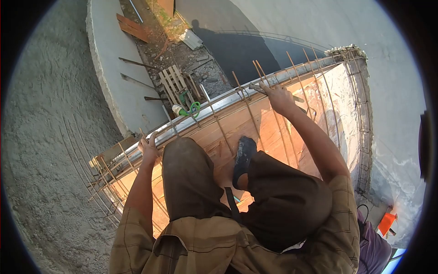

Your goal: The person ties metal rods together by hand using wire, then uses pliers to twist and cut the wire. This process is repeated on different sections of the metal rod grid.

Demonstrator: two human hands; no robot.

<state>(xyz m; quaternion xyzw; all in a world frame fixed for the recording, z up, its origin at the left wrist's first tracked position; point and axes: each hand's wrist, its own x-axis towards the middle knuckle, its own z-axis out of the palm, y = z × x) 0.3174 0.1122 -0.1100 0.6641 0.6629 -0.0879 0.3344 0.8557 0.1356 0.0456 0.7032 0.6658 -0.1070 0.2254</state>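
The metal strip [226, 100] runs along the outer edge of the plywood boards [232, 119], and here the right hand [279, 97] is over it, fingers closed around a slim tool [297, 98] whose kind is unclear. Down the strip, the left hand [148, 145] rests on the edge, finger and thumb apart, grip impossible to tell! Steel rods [250, 108] cross the boards, a wooden pallet [171, 82] lying beyond.

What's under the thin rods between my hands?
Orange-brown boarding shows between the rods, lit in patches. The bent legs and foot cover part of it. Whatever lies beneath the boarding is hidden.
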